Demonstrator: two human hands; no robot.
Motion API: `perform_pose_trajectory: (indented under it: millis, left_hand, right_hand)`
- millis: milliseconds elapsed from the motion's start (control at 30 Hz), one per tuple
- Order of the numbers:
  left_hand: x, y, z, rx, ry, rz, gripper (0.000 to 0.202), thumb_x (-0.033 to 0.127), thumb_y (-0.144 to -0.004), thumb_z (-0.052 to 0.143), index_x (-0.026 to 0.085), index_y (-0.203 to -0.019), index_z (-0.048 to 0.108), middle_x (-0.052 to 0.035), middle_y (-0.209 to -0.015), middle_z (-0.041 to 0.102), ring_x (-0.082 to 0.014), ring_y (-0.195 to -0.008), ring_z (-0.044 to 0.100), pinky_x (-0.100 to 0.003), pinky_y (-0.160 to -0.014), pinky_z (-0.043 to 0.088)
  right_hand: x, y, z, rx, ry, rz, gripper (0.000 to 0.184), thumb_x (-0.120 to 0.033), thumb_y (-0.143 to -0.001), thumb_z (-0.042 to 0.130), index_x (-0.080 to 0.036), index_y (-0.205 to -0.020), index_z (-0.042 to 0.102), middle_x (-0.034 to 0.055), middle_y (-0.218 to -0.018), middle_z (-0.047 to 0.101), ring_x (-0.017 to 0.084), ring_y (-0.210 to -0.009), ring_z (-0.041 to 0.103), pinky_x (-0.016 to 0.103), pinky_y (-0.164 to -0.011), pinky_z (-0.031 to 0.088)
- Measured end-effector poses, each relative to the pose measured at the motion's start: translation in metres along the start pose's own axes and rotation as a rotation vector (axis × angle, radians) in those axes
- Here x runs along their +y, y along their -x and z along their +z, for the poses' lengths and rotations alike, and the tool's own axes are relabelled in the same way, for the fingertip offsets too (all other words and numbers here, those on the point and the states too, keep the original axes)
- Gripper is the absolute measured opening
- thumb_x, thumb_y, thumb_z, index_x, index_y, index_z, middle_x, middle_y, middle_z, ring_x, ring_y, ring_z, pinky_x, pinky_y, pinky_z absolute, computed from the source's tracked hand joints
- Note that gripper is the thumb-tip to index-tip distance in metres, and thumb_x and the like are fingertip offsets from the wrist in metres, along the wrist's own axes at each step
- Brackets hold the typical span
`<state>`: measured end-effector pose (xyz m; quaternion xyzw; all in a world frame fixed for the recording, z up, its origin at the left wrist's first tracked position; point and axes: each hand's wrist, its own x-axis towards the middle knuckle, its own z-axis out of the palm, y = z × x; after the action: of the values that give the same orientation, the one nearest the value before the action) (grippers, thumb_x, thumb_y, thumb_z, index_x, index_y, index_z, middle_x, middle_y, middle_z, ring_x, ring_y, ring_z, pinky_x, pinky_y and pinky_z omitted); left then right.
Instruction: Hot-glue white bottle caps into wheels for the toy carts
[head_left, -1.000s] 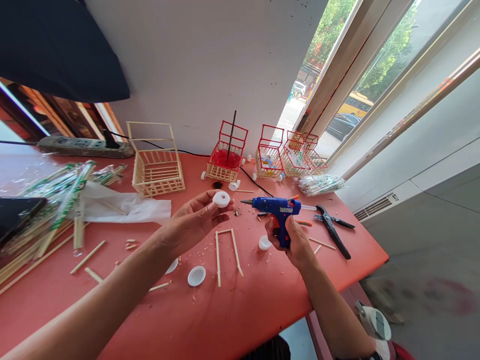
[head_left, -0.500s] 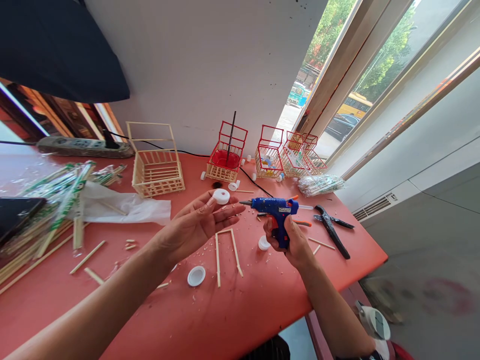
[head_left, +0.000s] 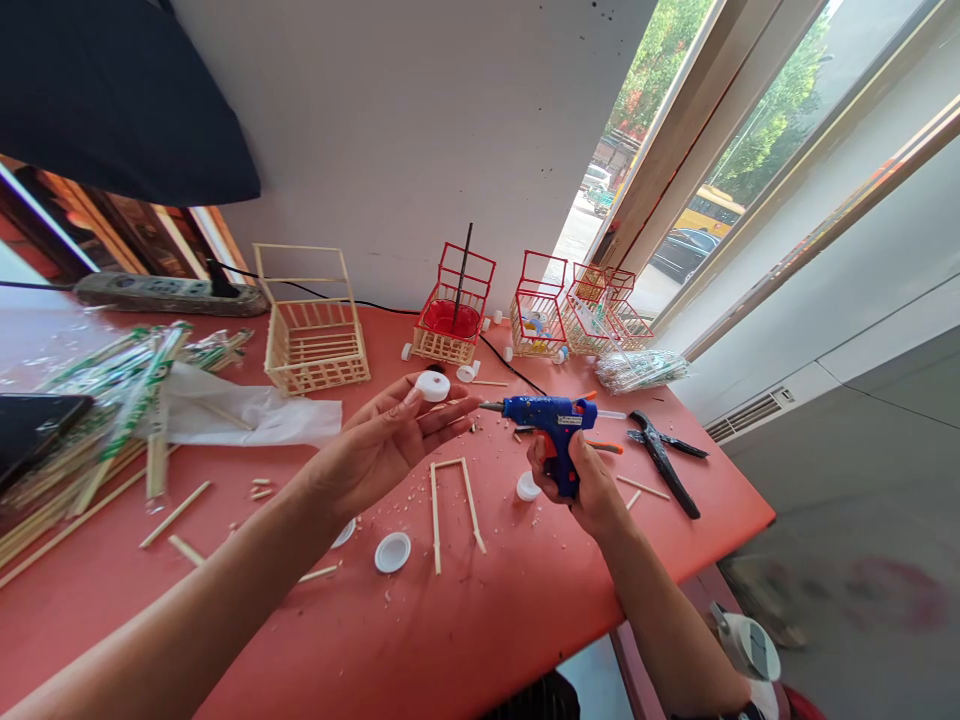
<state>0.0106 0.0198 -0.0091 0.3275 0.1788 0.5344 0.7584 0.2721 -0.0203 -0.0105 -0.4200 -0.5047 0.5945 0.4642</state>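
Between the thumb and fingers of my left hand (head_left: 394,420) is a white plastic cap (head_left: 433,386), held level above the table. My right hand (head_left: 581,475) grips a blue hot glue gun (head_left: 551,415) by its handle, the nozzle aimed left near my left fingertips. A clear glue stick (head_left: 611,414) pokes out of its back. Below the hands lie a U-shaped frame of wooden sticks (head_left: 435,515), a white cap (head_left: 392,552) lying flat, and another white cap (head_left: 528,486) close to my right hand.
Along the wall stand a bare stick cart (head_left: 319,340) and several red-trimmed ones, one with a red bowl (head_left: 451,318). Black-handled pliers (head_left: 664,465) lie at the right. Packaged chopsticks (head_left: 142,390) and a power strip (head_left: 169,292) are at the left, and a power cord (head_left: 514,362) crosses the table.
My left hand has shifted slightly left and up with the white cap, uncovering part of another cap under the forearm. My right hand and the glue gun stay in place.
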Motion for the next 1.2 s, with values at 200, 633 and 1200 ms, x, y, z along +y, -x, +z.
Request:
perform_pose_trajectory:
  millis: [200,633,1200]
  left_hand:
    - [0.003,0.001,0.003,-0.019,-0.029,-0.01,0.027,0.038,-0.085,0.086,0.021,-0.103,0.077,-0.0072,-0.116,0.08,-0.025,-0.107,0.076,-0.035,-0.093,0.062]
    - [0.005,0.0,0.0,-0.025,-0.099,0.066,0.023,0.038,-0.09,0.082,0.02,-0.104,0.078,-0.0098,-0.112,0.08,-0.0266,-0.112,0.074,-0.037,-0.1,0.06]
    - [0.011,-0.001,-0.001,-0.007,-0.1,0.127,0.025,0.037,-0.085,0.087,0.02,-0.1,0.078,-0.0076,-0.101,0.08,-0.0208,-0.098,0.073,-0.029,-0.091,0.059]
  right_hand:
    - [0.002,-0.001,0.001,-0.035,-0.041,-0.015,0.062,-0.078,-0.09,0.062,-0.016,-0.087,0.065,0.0019,-0.076,0.054,0.008,-0.05,0.035,0.024,-0.045,0.017]
    - [0.003,-0.001,-0.002,-0.056,-0.011,-0.001,0.063,-0.079,-0.091,0.059,-0.016,-0.085,0.065,0.0013,-0.072,0.053,0.008,-0.049,0.035,0.024,-0.045,0.015]
    - [0.004,0.0,-0.004,-0.074,0.026,-0.023,0.06,-0.074,-0.096,0.056,-0.016,-0.088,0.065,0.0029,-0.077,0.055,0.008,-0.05,0.037,0.025,-0.046,0.017]
